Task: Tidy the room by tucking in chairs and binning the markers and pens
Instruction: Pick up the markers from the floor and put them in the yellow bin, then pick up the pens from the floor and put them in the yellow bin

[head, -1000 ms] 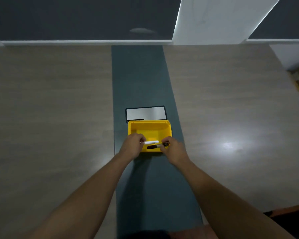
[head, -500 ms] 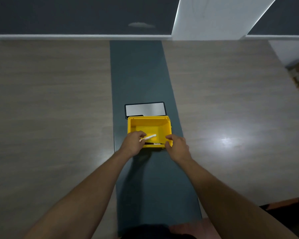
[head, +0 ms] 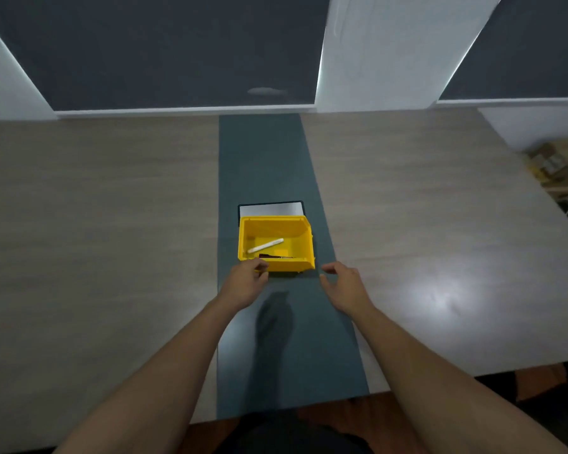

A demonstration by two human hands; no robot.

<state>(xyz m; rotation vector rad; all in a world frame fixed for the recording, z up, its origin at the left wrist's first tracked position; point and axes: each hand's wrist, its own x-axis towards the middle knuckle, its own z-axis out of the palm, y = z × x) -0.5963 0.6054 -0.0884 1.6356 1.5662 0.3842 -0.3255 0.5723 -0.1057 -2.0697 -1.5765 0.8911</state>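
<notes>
- Your left hand point(head: 245, 283) sits at the near-left corner of the yellow bin point(head: 276, 267), its fingers point(head: 259, 265) curled in against the bin's front wall and holding nothing that you can see.
- Your right hand point(head: 343, 283) hovers just off the bin's near-right corner, apart from it, with fingers point(head: 330, 268) spread loosely and empty.
- The bin stands on the dark teal strip point(head: 259, 158) that runs down the middle of the wood-grain worktop point(head: 95, 208).
- Inside the bin lie 2 writing tools: a white marker point(head: 265, 245) lies at a slant across the floor of the bin, and a dark marker or pen point(head: 274, 256) lies along the near wall, partly hidden by the rim.
- Just behind the bin, touching or nearly touching its far wall, a flat grey panel with a black frame point(head: 271, 209) is set into the teal strip.
- At the far right, off the worktop's edge, a blurred heap of cardboard boxes point(head: 553, 163) sits by the wall.
- No other markers or pens show on the worktop.
</notes>
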